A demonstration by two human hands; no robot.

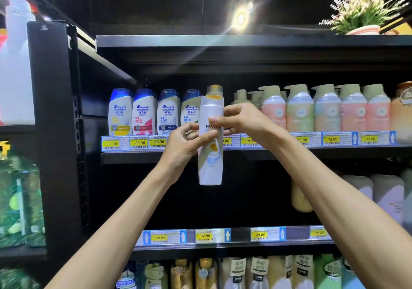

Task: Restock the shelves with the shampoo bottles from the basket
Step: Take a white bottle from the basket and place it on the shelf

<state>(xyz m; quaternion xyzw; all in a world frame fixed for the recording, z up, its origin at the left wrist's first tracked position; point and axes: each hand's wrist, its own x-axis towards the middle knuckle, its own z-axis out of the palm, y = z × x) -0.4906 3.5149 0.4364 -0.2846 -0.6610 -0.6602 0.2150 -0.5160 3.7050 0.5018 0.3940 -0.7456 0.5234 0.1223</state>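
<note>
Both hands hold one white Pantene shampoo bottle (210, 166) with a yellow cap upright in front of the upper shelf (133, 155). My left hand (187, 146) grips its left side at mid-height. My right hand (240, 119) pinches it higher up, fingertips across the label. Behind it on the shelf stands a similar yellow-capped bottle (214, 89), mostly hidden. The bottle hangs in the air, its base below the shelf edge. No basket is in view.
Several Head & Shoulders bottles (142, 112) stand left of the held bottle; pastel pump bottles (299, 110) fill the right. The middle shelf (234, 244) is dark, with pale bottles (388, 192) at its right. More bottles line the bottom shelf. A black upright (55, 121) stands at left.
</note>
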